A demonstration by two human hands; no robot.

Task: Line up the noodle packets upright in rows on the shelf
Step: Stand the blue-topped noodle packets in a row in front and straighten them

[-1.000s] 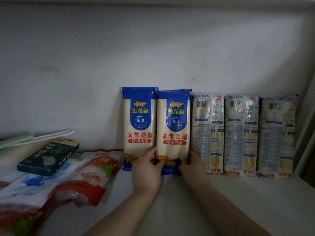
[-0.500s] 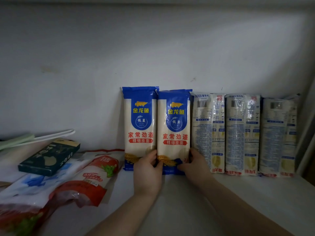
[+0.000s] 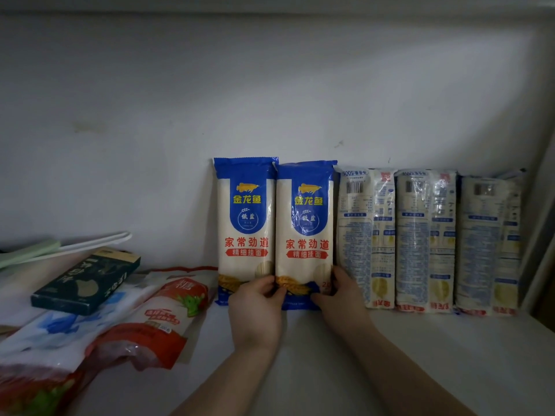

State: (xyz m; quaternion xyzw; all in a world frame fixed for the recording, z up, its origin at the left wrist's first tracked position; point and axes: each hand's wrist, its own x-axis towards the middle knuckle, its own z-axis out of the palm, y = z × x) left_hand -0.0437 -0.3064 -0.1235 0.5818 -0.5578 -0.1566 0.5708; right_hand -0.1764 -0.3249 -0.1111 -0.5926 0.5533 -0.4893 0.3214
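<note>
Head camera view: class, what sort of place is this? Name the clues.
Probably a home pantry or cupboard shelf: a white shelf against a plain wall, noodle packets stood in a row, and food bags heaped at the left.

A white flat shelf (image 3: pixel 435 364) is carrying everything. Along its back edge, five tall plastic noodle packets are standing upright in a row against the wall: two blue-and-white ones (image 3: pixel 246 232) (image 3: pixel 304 235) toward the middle, three pale ones printed in blue (image 3: pixel 365 238) (image 3: pixel 425 241) (image 3: pixel 488 247) running to the right corner. At the left edge, red-and-white plastic bags (image 3: pixel 156 322) are lying flat, overlapping a blue-and-white bag (image 3: pixel 57 328) beside them.
</note>
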